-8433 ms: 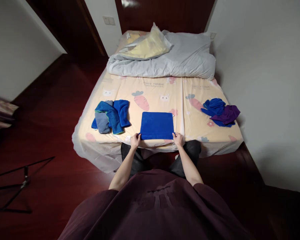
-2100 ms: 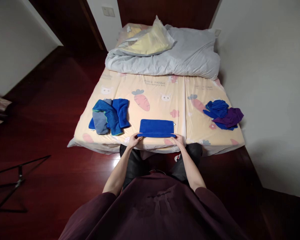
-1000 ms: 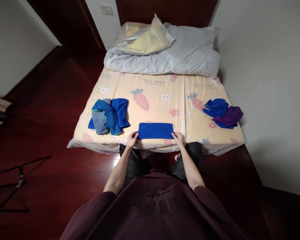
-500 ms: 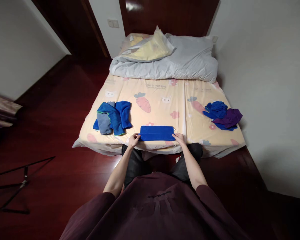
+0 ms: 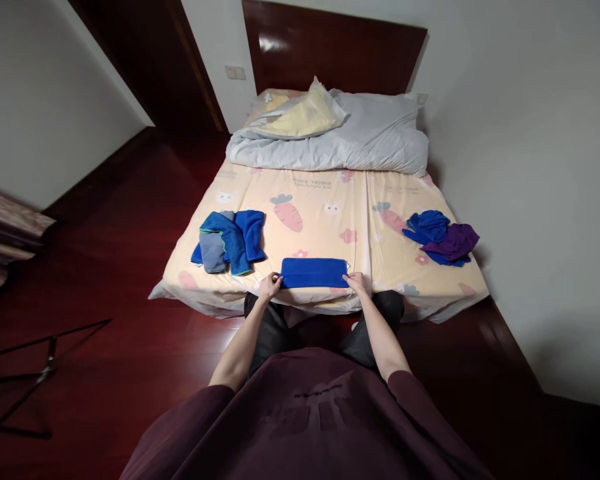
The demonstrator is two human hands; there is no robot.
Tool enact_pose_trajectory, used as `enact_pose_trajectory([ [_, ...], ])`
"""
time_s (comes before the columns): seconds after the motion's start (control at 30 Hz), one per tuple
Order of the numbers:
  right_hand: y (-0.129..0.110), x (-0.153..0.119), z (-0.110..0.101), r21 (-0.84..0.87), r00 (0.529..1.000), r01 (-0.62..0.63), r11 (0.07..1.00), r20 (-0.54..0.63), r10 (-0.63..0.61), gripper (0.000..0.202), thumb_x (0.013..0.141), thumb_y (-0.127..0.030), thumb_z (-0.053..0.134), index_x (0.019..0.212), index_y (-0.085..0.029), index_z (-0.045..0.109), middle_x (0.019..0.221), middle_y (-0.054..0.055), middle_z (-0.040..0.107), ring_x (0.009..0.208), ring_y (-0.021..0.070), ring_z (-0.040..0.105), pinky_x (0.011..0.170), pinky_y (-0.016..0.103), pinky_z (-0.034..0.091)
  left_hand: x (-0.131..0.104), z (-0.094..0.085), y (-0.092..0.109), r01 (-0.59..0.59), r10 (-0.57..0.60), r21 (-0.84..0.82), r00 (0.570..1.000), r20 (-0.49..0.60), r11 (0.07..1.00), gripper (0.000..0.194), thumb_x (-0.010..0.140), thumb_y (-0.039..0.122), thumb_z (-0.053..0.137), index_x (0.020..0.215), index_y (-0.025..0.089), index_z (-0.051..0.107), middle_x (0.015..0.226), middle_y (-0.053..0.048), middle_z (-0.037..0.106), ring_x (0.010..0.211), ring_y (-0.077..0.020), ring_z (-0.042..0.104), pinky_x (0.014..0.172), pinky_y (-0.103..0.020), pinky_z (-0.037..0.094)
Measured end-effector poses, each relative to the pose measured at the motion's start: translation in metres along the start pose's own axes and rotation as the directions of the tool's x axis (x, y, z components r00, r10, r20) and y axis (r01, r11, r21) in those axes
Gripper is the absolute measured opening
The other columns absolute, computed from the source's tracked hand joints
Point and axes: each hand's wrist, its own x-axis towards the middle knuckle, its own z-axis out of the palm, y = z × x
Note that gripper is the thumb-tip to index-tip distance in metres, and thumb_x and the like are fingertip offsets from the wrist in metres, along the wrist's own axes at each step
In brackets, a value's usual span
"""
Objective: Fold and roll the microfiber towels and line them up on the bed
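A blue towel [image 5: 314, 273], folded into a flat long rectangle, lies near the front edge of the bed [image 5: 325, 230]. My left hand [image 5: 270, 287] pinches its near left corner. At the opposite end, my right hand [image 5: 356, 282] grips the near right corner between thumb and fingers. A small white tag sticks out at the towel's right end. To the left is a loose stack of folded blue and grey towels [image 5: 237, 240], one with green edging. On the right side of the bed sits a crumpled heap of blue cloths [image 5: 427, 227] with a purple cloth [image 5: 453, 242] on it.
A rolled-back grey quilt [image 5: 380, 137] and a pale yellow pillow [image 5: 313, 117] lie by the dark wooden headboard [image 5: 335, 50]. A black metal stand [image 5: 47, 370] is on the red floor at the left. A wall runs along the bed's right side.
The camera view has tilted up slightly, so more of the headboard shows. Both hands keep hold of the blue towel's near corners, and the towel looks unchanged.
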Motion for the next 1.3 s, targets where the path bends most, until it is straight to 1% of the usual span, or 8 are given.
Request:
enact_pose_trajectory([
  [0.1,-0.008,-0.005,-0.001,-0.066,0.999,-0.022,0.998,-0.043,0.020,0.014,0.083,-0.031,0.075,0.091,-0.020,0.078,0.094,0.011,0.080,0.096,0.0255,0.077,0.089,0.033,0.058,-0.004,-0.001,0.006,-0.082,0.087,0.105,0.995,-0.047,0.991,0.039,0.097,0.036,0.060,0.130,0.015,0.065,0.110,-0.018,0.076,0.114,-0.0345,0.069,0.100,-0.045,0.053],
  [0.2,-0.010,-0.016,-0.005,-0.133,0.976,0.183,0.974,-0.090,-0.196,0.028,0.088,-0.022,0.068,0.115,-0.018,0.076,0.117,0.013,0.077,0.111,0.0250,0.073,0.100,0.036,0.057,-0.013,-0.001,0.009,-0.253,0.284,0.195,0.946,-0.154,0.948,0.047,0.095,0.029,0.060,0.140,0.015,0.058,0.132,-0.022,0.066,0.128,-0.0357,0.061,0.108,-0.049,0.049],
  [0.3,-0.004,-0.030,-0.010,-0.164,0.866,0.493,0.854,-0.004,-0.501,0.039,0.094,-0.020,0.059,0.130,-0.018,0.071,0.143,0.014,0.066,0.132,0.0252,0.062,0.117,0.041,0.047,-0.022,0.004,0.008,-0.465,0.489,0.198,0.867,-0.095,0.863,0.050,0.095,0.028,0.057,0.144,0.019,0.057,0.148,-0.019,0.058,0.140,-0.0330,0.053,0.117,-0.049,0.044],
  [0.37,0.001,-0.037,-0.012,-0.185,0.804,0.594,0.783,0.103,-0.585,0.042,0.095,-0.023,0.060,0.136,-0.019,0.070,0.152,0.013,0.060,0.143,0.0275,0.054,0.124,0.046,0.039,-0.024,0.010,0.006,-0.534,0.545,0.182,0.839,-0.011,0.826,0.054,0.093,0.029,0.058,0.146,0.017,0.056,0.154,-0.018,0.054,0.146,-0.0337,0.048,0.122,-0.050,0.040],
  [0.57,0.007,-0.038,-0.008,-0.257,0.816,0.576,0.776,0.224,-0.532,0.058,0.090,-0.018,0.064,0.148,-0.019,0.061,0.158,0.012,0.054,0.149,0.0285,0.049,0.125,0.049,0.038,-0.016,0.023,0.000,-0.516,0.505,0.204,0.857,0.103,0.832,0.073,0.079,0.011,0.056,0.153,0.012,0.051,0.160,-0.020,0.049,0.153,-0.0343,0.040,0.126,-0.052,0.034],
  [0.93,-0.019,-0.019,0.001,-0.306,0.885,0.466,0.830,0.181,-0.430,0.055,0.085,0.003,0.053,0.133,-0.016,0.073,0.137,0.017,0.070,0.133,0.0333,0.061,0.117,0.048,0.043,0.004,0.020,0.015,-0.469,0.459,0.269,0.883,0.101,0.841,0.055,0.091,0.006,0.043,0.141,0.015,0.061,0.144,-0.024,0.063,0.137,-0.0335,0.056,0.115,-0.052,0.039],
  [1.13,-0.008,-0.023,-0.011,-0.243,0.858,0.511,0.825,0.207,-0.470,0.058,0.081,0.002,0.057,0.129,-0.024,0.076,0.130,0.011,0.074,0.130,0.0298,0.062,0.116,0.044,0.044,-0.008,0.008,0.001,-0.549,0.529,0.262,0.836,0.147,0.794,0.059,0.087,0.004,0.042,0.140,0.019,0.064,0.144,-0.019,0.065,0.137,-0.0339,0.056,0.113,-0.054,0.041],
  [1.3,0.015,-0.036,-0.017,-0.156,0.830,0.547,0.823,0.225,-0.509,0.061,0.076,0.003,0.055,0.126,-0.025,0.076,0.127,0.007,0.075,0.127,0.0239,0.063,0.116,0.042,0.045,-0.024,0.000,-0.023,-0.543,0.522,0.160,0.838,0.158,0.824,0.061,0.081,0.005,0.048,0.135,0.021,0.070,0.135,-0.014,0.071,0.131,-0.0316,0.059,0.113,-0.050,0.044],
])
